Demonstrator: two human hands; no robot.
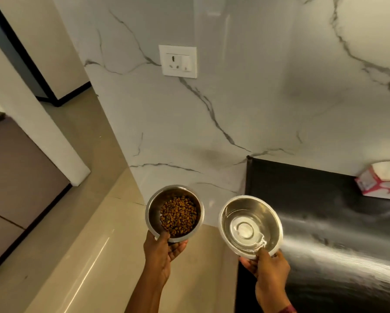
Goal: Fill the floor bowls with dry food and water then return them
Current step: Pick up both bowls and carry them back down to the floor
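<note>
My left hand (161, 251) grips the near rim of a steel food bowl (153, 213), which holds brown dry kibble (178, 215). The thumb rests inside the rim and the fingers go underneath. My right hand (268, 267) holds a second steel bowl (229, 213) by its near edge, and clear water (243, 229) lies in its bottom. Both bowls hang in the air side by side, roughly level, above the beige floor (88, 256) in front of a white marble wall (212, 120).
A dark glossy counter (325, 222) lies at the right, with a pink-and-white tissue box (379, 181) near its far edge. A wall socket (178, 61) sits on the marble. At the left are a white pillar (31, 114) and brown cabinet fronts (15, 177).
</note>
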